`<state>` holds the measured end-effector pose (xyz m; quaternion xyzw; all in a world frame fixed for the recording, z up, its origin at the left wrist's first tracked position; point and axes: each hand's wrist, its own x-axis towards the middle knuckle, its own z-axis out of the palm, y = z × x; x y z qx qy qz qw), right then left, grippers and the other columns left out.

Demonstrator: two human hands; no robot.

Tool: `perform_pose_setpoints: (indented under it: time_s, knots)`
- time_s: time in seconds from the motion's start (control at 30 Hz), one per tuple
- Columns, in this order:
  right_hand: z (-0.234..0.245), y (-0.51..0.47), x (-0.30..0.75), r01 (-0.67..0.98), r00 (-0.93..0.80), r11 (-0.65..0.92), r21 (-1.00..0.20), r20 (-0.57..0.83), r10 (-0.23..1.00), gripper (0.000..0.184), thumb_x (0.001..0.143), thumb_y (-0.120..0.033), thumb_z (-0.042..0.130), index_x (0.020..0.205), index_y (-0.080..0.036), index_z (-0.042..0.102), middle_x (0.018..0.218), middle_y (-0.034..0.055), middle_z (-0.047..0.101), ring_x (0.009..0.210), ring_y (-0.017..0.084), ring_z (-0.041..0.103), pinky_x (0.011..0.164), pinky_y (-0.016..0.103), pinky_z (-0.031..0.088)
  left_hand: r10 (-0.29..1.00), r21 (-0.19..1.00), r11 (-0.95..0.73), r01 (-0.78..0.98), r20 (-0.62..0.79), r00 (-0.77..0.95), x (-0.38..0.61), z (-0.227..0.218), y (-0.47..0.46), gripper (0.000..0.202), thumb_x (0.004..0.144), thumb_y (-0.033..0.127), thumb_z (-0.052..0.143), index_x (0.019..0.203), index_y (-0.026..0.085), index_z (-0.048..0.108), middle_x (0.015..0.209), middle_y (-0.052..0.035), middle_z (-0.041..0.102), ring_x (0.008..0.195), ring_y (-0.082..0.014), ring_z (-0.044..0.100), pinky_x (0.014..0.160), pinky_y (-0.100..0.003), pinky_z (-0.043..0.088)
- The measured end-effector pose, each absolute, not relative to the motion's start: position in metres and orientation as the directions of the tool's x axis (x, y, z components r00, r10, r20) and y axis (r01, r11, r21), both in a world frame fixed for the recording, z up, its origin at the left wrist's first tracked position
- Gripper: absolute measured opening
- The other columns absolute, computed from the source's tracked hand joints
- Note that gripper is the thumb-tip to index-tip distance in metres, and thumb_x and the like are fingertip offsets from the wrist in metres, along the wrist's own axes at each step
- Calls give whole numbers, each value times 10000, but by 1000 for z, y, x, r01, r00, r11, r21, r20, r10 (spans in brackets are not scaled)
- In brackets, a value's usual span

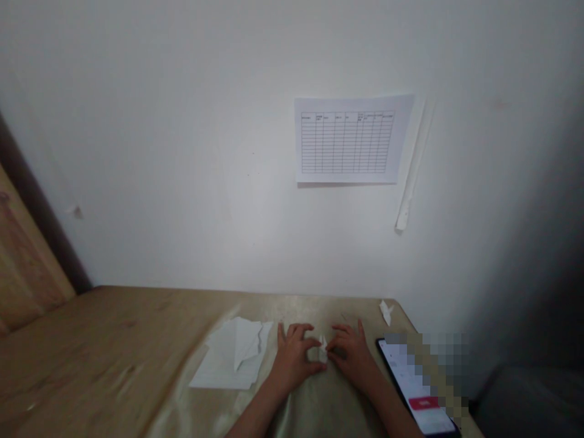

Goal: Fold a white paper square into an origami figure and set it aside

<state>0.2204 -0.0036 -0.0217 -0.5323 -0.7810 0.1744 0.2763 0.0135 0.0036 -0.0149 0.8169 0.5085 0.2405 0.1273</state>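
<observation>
My left hand (295, 354) and my right hand (350, 351) rest close together on a tan, glossy table (114, 359). Between their fingertips they pinch a small white folded piece of paper (322, 350), which stands just above the table top. Both hands have the fingers curled in on it. To the left of my left hand lies a stack of white paper sheets (232, 362), the top one partly folded.
A phone (417, 389) with a lit screen lies at the table's right edge, close to my right forearm. A small folded paper figure (386, 311) sits at the far right corner. A printed table sheet (349, 141) hangs on the white wall behind.
</observation>
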Motion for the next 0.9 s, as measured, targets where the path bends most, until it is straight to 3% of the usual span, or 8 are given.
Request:
perform_pose_setpoints:
  time_s: [0.23, 0.37, 0.53, 0.67, 0.9]
  knots:
    - [-23, -5, 222, 736, -290, 391, -553, 264, 920, 139, 825, -301, 628, 905, -294, 741, 1123, 19, 720, 1338, 257, 465, 1198, 574, -50, 894, 464, -447, 765, 215, 392, 13, -18, 4, 486, 607, 525, 862, 1066, 429, 733, 1348, -25, 604, 1306, -337, 464, 1147, -718, -17]
    - [-28, 0, 224, 730, -295, 417, -542, 301, 907, 145, 841, -264, 603, 887, -284, 739, 1105, 13, 730, 1386, 249, 417, 1209, 564, -29, 897, 472, -438, 765, 181, 402, 13, -16, 4, 481, 623, 492, 853, 1086, 459, 726, 1370, -27, 587, 1326, -346, 442, 1142, -720, -11]
    - [-33, 4, 224, 704, -297, 433, -563, 320, 900, 197, 839, -188, 560, 891, -254, 738, 1040, 41, 755, 1362, 231, 467, 1224, 550, -21, 910, 496, -405, 769, 133, 393, 15, -11, 4, 484, 621, 474, 858, 1086, 462, 724, 1395, -30, 573, 1343, -347, 430, 1137, -725, 2]
    - [-30, 4, 223, 694, -326, 465, -549, 337, 884, 237, 827, -140, 527, 848, -255, 733, 963, 29, 768, 1350, 213, 489, 1230, 539, -37, 919, 509, -383, 771, 125, 374, 18, -7, 2, 457, 608, 452, 873, 1045, 417, 744, 1400, -35, 572, 1344, -340, 435, 1148, -712, 19]
    - [-24, 1, 219, 706, -334, 490, -512, 369, 867, 217, 785, -120, 565, 808, -269, 722, 929, -3, 773, 1261, 202, 580, 1205, 542, -159, 913, 504, -404, 764, 175, 367, 21, -6, 1, 205, 750, 403, 788, 946, 356, 753, 1337, -25, 614, 1304, -298, 484, 1146, -715, 52]
